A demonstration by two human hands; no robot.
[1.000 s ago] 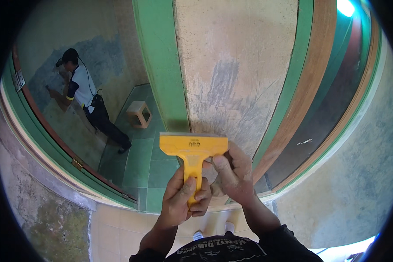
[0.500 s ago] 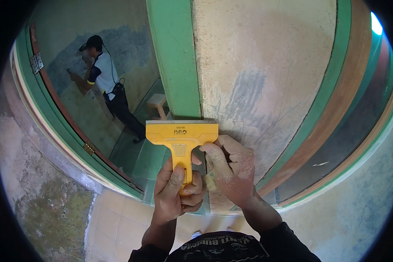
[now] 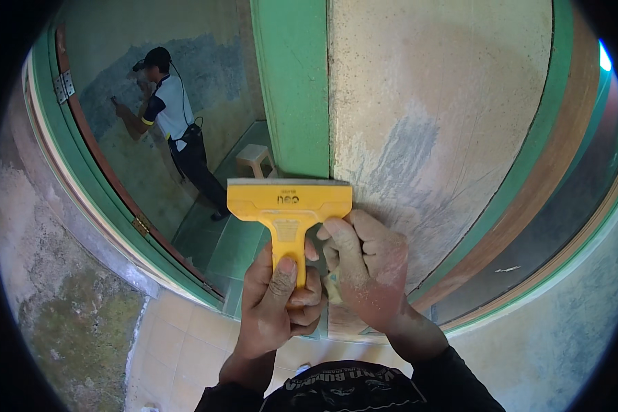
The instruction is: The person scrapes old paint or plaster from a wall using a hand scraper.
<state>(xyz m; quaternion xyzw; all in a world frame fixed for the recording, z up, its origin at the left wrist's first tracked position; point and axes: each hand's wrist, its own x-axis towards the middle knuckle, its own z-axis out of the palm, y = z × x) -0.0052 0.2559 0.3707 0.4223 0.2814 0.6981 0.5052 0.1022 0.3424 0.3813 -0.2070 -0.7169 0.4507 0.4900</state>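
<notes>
A yellow wall scraper (image 3: 290, 206) with a wide head and a thin metal blade along its top edge is held up in front of me, blade away from me. My left hand (image 3: 281, 295) is wrapped round its handle, thumb on the front face. At the head's right corner sits my right hand (image 3: 374, 264), dusty with pale powder, its fingers curled and its thumb against the lower edge of the head. Beneath those curled fingers shows a pale yellowish piece (image 3: 334, 288) with a bluish mark, mostly hidden by the hand.
Ahead stands a green door post (image 3: 292, 89) beside a wall panel (image 3: 439, 82) with a scraped grey patch. Through the doorway at left, another person (image 3: 175, 110) works at a patchy wall near a small stool (image 3: 255, 156). A dark window (image 3: 549, 226) curves along the right.
The scraper has come slightly higher and looks a little larger, with both hands still on it. The surroundings have shifted rightward in view. The other person's arm has moved slightly.
</notes>
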